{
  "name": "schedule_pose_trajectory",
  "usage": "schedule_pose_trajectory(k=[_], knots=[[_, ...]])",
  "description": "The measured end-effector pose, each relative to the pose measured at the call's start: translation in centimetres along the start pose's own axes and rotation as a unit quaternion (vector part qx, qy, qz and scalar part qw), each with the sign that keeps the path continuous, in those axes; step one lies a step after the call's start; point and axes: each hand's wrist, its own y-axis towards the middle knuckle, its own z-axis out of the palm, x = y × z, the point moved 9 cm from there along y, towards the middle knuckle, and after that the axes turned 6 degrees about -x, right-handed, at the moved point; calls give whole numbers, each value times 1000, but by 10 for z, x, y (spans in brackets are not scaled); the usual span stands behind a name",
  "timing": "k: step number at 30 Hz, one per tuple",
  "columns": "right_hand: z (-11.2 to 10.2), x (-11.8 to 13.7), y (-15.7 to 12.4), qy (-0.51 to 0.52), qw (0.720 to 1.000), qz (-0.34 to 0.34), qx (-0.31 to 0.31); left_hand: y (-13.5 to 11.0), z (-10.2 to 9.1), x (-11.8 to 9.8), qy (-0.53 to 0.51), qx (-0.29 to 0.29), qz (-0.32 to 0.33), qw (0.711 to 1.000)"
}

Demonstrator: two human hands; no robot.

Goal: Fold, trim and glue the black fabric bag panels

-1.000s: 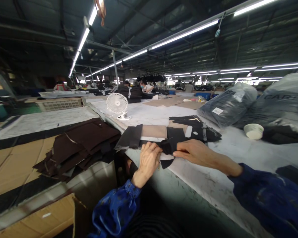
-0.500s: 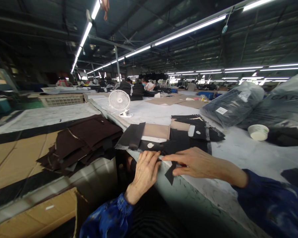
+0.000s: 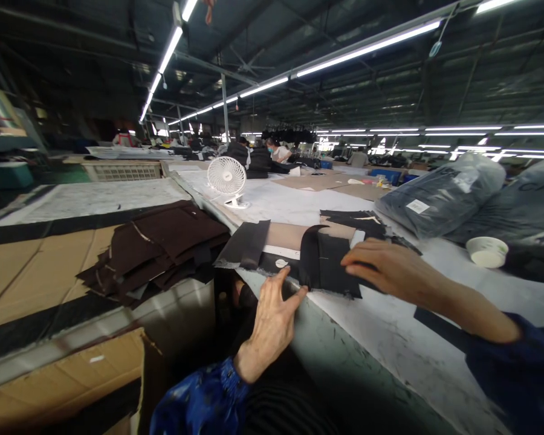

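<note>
A black fabric piece (image 3: 333,263) lies near the table edge, its left part curled up. My left hand (image 3: 272,311) has thumb and forefinger spread, their tips at the table edge beside the curl. Its other fingers are partly hidden. My right hand (image 3: 387,266) reaches over the right side of the black piece with fingers stretched out. Its thumb is partly hidden. Behind the hands are a dark grey fabric piece (image 3: 255,244), a beige piece (image 3: 285,234) and a small white patch (image 3: 281,263).
A white clip fan (image 3: 227,178) stands behind the fabric. Dark brown fabric pieces (image 3: 163,241) are piled on the left table. At right are a white paper bowl (image 3: 486,251) and a plastic-wrapped bundle (image 3: 439,193). An open cardboard box (image 3: 72,380) sits lower left. People are farther back.
My right hand has moved right and up, away from my left. The black piece now lies spread with a curl, where before a corner hung over the edge. My left forefinger and thumb have spread.
</note>
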Motion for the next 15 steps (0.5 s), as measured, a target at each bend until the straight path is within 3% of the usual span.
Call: schedule_pose_trajectory(k=[2, 4, 7, 9, 10, 12, 15], knots=[[26, 19, -3, 92, 992, -42, 80, 0, -3, 2, -52, -6, -7, 999], [43, 25, -8, 130, 981, -52, 131, 0, -9, 15, -147, -29, -58, 987], [52, 22, -12, 144, 976, -46, 158, -6, -27, 58, -288, -152, -219, 920], [50, 18, -12, 150, 975, -41, 158, -9, -38, 77, -297, -220, -285, 884], [49, 17, -12, 151, 975, -39, 156, -5, -43, 78, -277, -231, -288, 887], [48, 17, -12, 150, 976, -34, 153, 13, -47, 64, -226, -204, -246, 920], [48, 18, -11, 145, 977, -37, 152, 45, -27, 17, -211, -68, -125, 967]])
